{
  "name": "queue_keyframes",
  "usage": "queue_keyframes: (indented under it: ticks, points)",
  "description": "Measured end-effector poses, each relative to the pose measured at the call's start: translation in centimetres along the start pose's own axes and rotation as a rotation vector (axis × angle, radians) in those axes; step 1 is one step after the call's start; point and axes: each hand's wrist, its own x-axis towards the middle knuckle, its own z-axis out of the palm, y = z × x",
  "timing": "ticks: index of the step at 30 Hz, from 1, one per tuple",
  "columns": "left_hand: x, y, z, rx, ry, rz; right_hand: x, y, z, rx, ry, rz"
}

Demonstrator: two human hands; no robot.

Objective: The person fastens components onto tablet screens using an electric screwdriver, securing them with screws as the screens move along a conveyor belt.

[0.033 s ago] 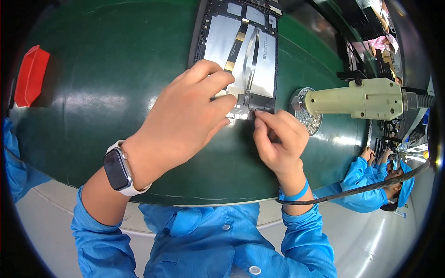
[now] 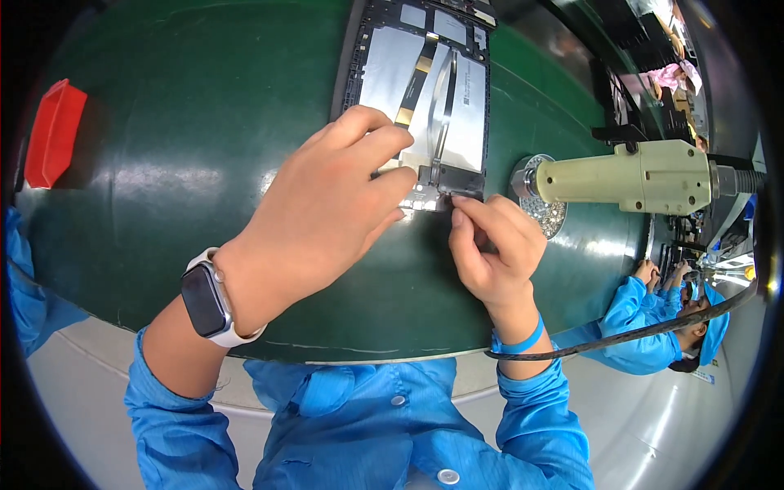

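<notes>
Lying on the green tabletop (image 2: 163,237), one opened tablet-like device (image 2: 425,94) is stretching from the top edge of view down to both hands; it is showing a black frame around a shiny silver panel, with darker parts lining its upper end and a black section sitting at its lower right. Two long strips are running down the panel: one black-and-gold ribbon (image 2: 415,86) and one thin grey strip (image 2: 446,106), which is arching and catching light.

Two hands are working at the lower end; the left hand (image 2: 331,192) is resting its bent, slightly parted fingers over the lower left, though I cannot tell whether they are gripping anything; the right hand (image 2: 498,245) is keeping thumb and forefinger narrowly together at the lower right edge, and I cannot tell what, if anything, is between them.

Two containers are standing on the table; one round dish (image 2: 515,181) is holding many small shiny pieces (image 2: 551,214), while one pale yellow-green driver (image 2: 625,178) is partly covering it; one red bin (image 2: 55,135) is sitting far left, its contents not showing clearly.
</notes>
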Motion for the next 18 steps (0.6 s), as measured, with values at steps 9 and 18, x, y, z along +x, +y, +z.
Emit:
queue_keyframes:
  ticks: [9, 18]
  points:
    - [-0.05, 0.02, -0.1, 0.06, -0.024, 0.005, 0.37, -0.05, 0.28, -0.052, -0.01, -0.085]
    - [-0.04, 0.0, -0.01, 0.082, -0.022, 0.014, 0.34, 0.09, 0.45, -0.06, -0.015, -0.105]
